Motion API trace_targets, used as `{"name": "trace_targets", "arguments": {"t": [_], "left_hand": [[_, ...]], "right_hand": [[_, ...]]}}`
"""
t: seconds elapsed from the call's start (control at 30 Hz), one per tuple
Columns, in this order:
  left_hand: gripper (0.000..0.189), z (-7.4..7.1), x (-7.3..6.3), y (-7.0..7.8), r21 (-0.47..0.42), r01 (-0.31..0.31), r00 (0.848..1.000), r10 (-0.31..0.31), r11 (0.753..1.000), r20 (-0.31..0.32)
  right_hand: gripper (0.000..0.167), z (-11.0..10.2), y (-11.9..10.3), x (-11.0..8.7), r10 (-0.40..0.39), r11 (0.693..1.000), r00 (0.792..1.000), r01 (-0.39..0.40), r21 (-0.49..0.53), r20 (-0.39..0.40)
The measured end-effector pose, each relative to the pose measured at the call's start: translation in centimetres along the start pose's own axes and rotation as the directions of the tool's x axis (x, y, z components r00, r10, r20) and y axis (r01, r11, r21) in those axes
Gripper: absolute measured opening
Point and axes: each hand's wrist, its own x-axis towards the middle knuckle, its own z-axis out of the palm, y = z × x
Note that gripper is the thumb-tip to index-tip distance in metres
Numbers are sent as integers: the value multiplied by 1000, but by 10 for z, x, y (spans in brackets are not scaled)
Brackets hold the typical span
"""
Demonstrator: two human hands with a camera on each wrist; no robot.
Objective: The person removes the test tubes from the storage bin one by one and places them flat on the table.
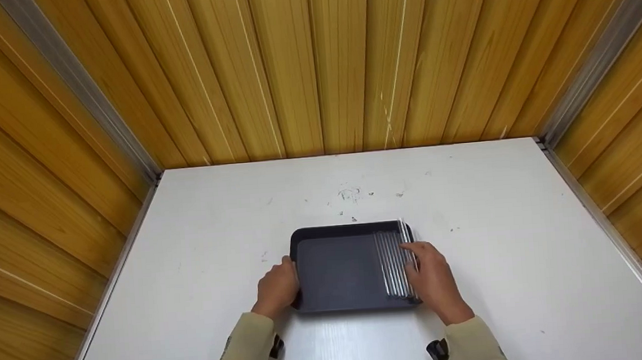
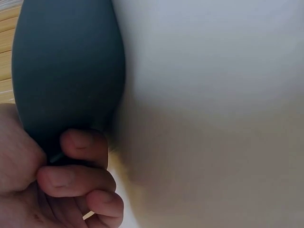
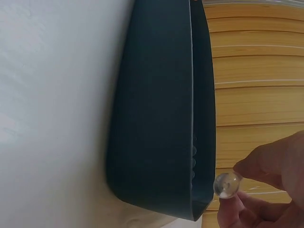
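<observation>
A dark grey rectangular tray (image 1: 336, 275) lies on the white table. My left hand (image 1: 277, 287) grips its left side, with curled fingers (image 2: 78, 180) against the wall at a corner in the left wrist view. Along the tray's right side, several clear rods (image 1: 390, 265) lie side by side, running front to back. Between thumb and fingers my right hand (image 1: 432, 276) pinches another clear rod (image 1: 403, 230) over the right rim. Its round end (image 3: 227, 185) shows just beyond the rim in the right wrist view, level with the tray's top edge. My right palm is partly hidden.
The white table (image 1: 202, 256) reaches back to a wood-patterned panel wall (image 1: 341, 65). Similar panels stand at left and right, joined by grey metal corner strips (image 1: 88, 89). Small dark marks (image 1: 350, 194) dot the tabletop behind the tray.
</observation>
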Motion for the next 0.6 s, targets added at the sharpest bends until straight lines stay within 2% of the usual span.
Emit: {"name": "trace_targets", "arguments": {"t": [0.3, 0.6], "left_hand": [[29, 0, 0, -1, -8, 6, 1000, -6, 1000, 5], [28, 1, 0, 0, -10, 25, 1000, -25, 1000, 4]], "right_hand": [[37, -2, 4, 0, 58, 998, 998, -58, 8, 11], [38, -1, 10, 0, 79, 997, 997, -79, 2, 11]]}}
